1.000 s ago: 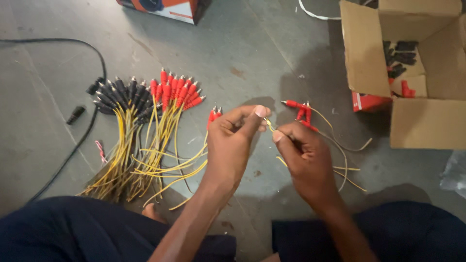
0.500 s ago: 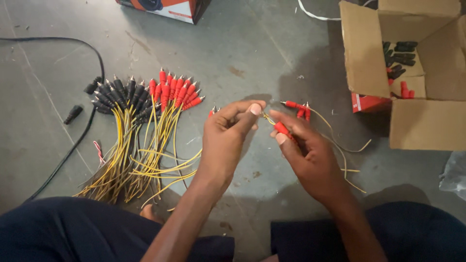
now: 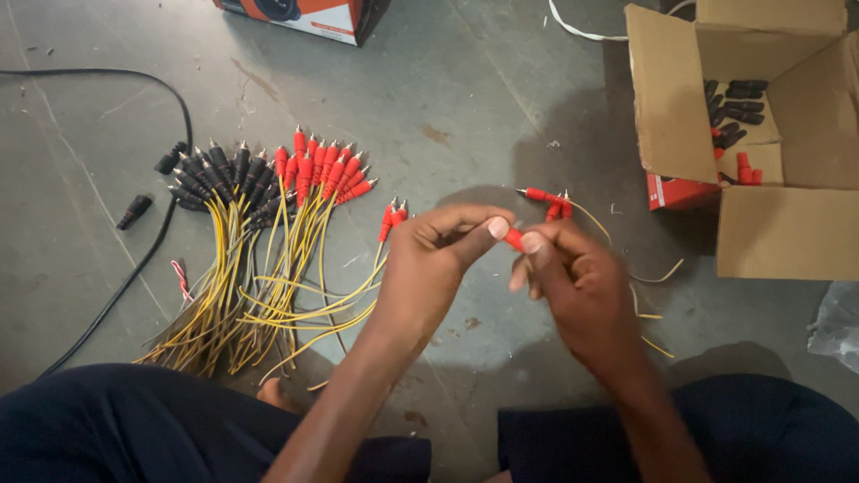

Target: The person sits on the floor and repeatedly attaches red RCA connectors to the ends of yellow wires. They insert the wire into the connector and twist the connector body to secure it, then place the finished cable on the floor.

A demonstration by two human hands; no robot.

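Two hands: left hand, right hand. One red plug pinched between them. Two cardboard boxes: open box far right, printed box far edge. One black cable left. Yellow leads in heap left: too many to count; black-capped and red-capped groups.

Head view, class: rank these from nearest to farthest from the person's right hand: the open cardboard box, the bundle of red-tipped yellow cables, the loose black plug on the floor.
From the right hand:
1. Open cardboard box, to its right, upper right of the view.
2. Bundle of red-tipped yellow cables, to its left, beyond the left hand.
3. Loose black plug, far left, beside the black cord.
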